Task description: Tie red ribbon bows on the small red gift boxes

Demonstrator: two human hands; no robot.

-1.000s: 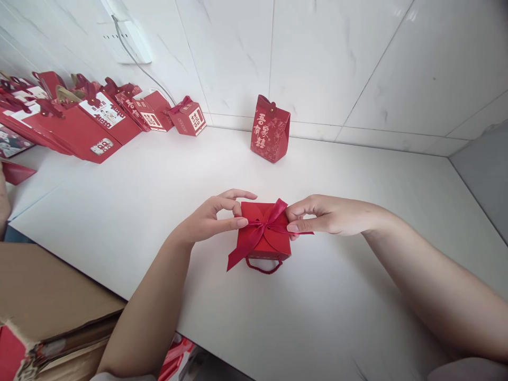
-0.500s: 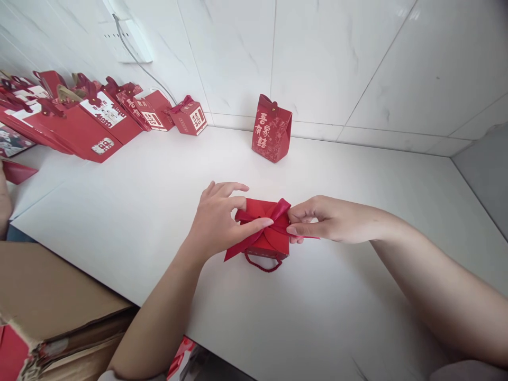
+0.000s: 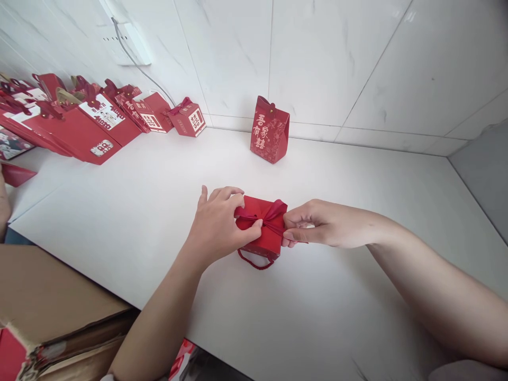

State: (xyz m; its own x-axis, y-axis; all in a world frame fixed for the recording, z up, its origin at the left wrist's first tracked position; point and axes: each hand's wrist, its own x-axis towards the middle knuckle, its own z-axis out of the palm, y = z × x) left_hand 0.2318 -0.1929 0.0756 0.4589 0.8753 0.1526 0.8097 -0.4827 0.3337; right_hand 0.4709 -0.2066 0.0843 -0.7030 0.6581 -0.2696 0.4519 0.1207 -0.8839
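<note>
- Centrally, a small red box (image 3: 266, 242) sits on the white worktop (image 3: 337, 307) between the two hands, well in front of an upright red pouch (image 3: 270, 132) that stands near the wall.
- A dark red ribbon (image 3: 273, 213) crosses the top of the box, gathered near the middle; whether it is a finished knot cannot be told.
- The right hand (image 3: 329, 225) is narrow, thumb and fingers pinched on the ribbon at the box's right edge, with a short end poking out beyond them.
- The left hand (image 3: 220, 225) is curved around the left side, thumb lying on the ribbon's crossing; whether its fingers grip anything is hidden.
- Should that thumb lift or slide, the crossing could loosen, since nothing else visible presses on it.
- A hard, one-sided pull from the right could drag the light-looking box across the smooth worktop or skew the ribbon.
- Too much thumb pressure might dent the top, which looks like thin card.
- The cord handle (image 3: 256, 266) hangs free at the near side and could snag a finger.
</note>
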